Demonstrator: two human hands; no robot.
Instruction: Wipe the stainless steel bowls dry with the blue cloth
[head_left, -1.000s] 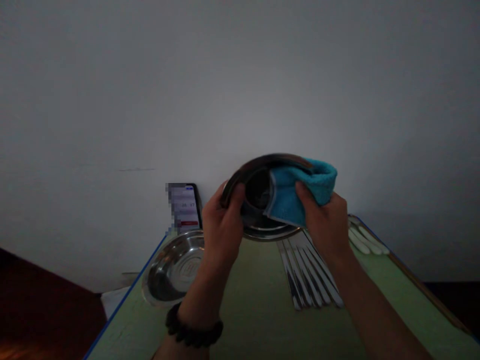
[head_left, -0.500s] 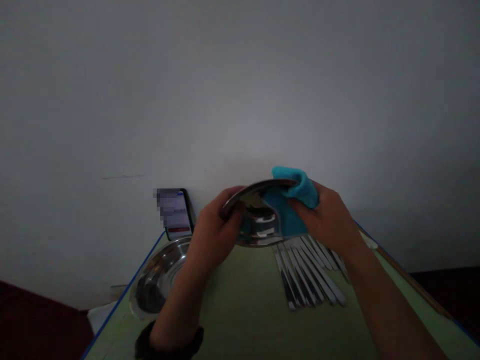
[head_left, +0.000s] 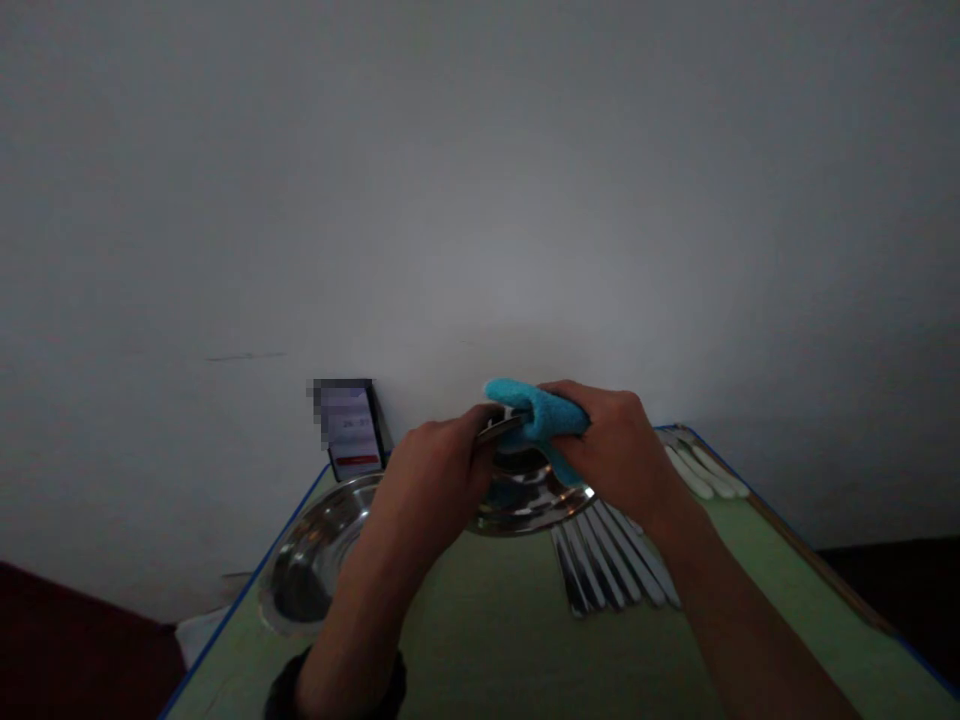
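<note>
Above the table I hold a shiny metal bowl (head_left: pixel 517 515), tilted, with its inside partly in view. My left hand (head_left: pixel 435 470) grips its rim on the left, fingers wrapped over the edge. A blue cloth (head_left: pixel 559 412) is folded over the far rim, and my right hand (head_left: pixel 619 450) is closed around the cloth and pinches it against the bowl. Under my right hand lie several metal knives (head_left: pixel 611 560), side by side on the table, their far ends hidden by the bowl and hand.
A second metal bowl (head_left: pixel 307 560) stands on the green table (head_left: pixel 480 640) at the left, partly behind my left forearm. A phone (head_left: pixel 354 430) leans on the wall behind it. Several white-handled utensils (head_left: pixel 709 470) lie at the far right corner.
Both hands and the bowl have come lower, and the bowl's tilt has changed. My right hand with the cloth has moved left along the rim, uncovering the white-handled utensils.
</note>
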